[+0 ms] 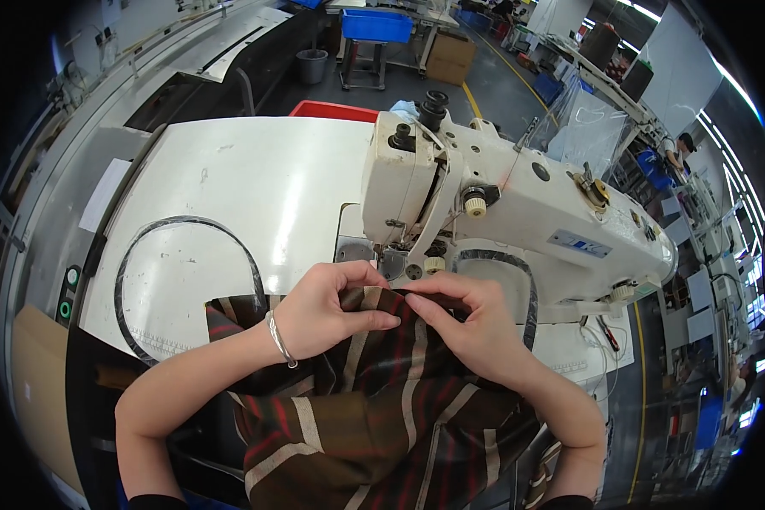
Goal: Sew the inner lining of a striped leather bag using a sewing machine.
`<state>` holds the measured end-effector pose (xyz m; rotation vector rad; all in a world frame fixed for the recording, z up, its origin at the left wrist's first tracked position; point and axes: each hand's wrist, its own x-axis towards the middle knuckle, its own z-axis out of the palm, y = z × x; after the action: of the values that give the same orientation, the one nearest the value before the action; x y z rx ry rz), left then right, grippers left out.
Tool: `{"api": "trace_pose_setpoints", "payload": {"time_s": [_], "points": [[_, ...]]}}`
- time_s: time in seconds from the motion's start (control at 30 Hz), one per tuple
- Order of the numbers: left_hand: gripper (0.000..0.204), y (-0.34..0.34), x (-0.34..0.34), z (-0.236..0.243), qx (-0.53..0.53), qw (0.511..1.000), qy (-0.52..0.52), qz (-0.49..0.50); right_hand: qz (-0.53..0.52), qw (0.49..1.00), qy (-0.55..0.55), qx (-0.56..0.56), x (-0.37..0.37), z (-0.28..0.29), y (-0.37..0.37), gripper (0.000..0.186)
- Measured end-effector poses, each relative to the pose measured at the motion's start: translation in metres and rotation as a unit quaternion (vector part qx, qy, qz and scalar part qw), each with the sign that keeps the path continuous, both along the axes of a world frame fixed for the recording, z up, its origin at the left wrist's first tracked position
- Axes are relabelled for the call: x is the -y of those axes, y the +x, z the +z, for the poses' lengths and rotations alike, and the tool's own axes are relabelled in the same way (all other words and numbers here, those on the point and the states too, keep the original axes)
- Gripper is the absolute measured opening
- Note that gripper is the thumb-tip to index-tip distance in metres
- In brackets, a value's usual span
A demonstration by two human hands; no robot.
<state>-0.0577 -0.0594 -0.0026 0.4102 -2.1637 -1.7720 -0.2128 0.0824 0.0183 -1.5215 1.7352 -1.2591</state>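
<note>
Lining up an edge, I reckon: bare left hand with silver bangle pinches the brown, red-and-cream striped cloth, bare right hand pinches just beside, near the white metal sewing machine. Next move probably needs that edge kept flat.

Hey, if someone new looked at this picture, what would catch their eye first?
Probably the striped fabric across the lower middle, its upper edge pinched by the left hand and the right hand. Just beyond them stands the white sewing machine, reaching rightward over the white table. Near the top, a bright blue bin stands out.
</note>
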Motion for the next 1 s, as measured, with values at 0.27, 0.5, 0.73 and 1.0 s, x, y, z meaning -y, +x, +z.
{"api": "trace_pose_setpoints", "payload": {"time_s": [0.27,0.5,0.73,1.0], "points": [[0.025,0.0,-0.004,0.003,0.021,0.996,-0.084,0.006,-0.003,0.999,-0.008,-0.046,0.0,0.0,0.003,0.014],[0.031,-0.007,0.01,-0.001,0.11,0.974,-0.148,-0.135,-0.013,0.999,-0.025,0.034,0.001,-0.012,0.003,0.015],[0.031,-0.011,-0.002,-0.035,0.176,0.977,-0.112,-0.051,-0.056,0.995,0.072,0.048,0.011,-0.043,-0.003,0.016],[0.029,-0.036,0.023,-0.069,0.293,0.956,0.005,0.009,-0.064,0.988,0.12,0.073,0.057,-0.108,-0.025,0.019]]}}
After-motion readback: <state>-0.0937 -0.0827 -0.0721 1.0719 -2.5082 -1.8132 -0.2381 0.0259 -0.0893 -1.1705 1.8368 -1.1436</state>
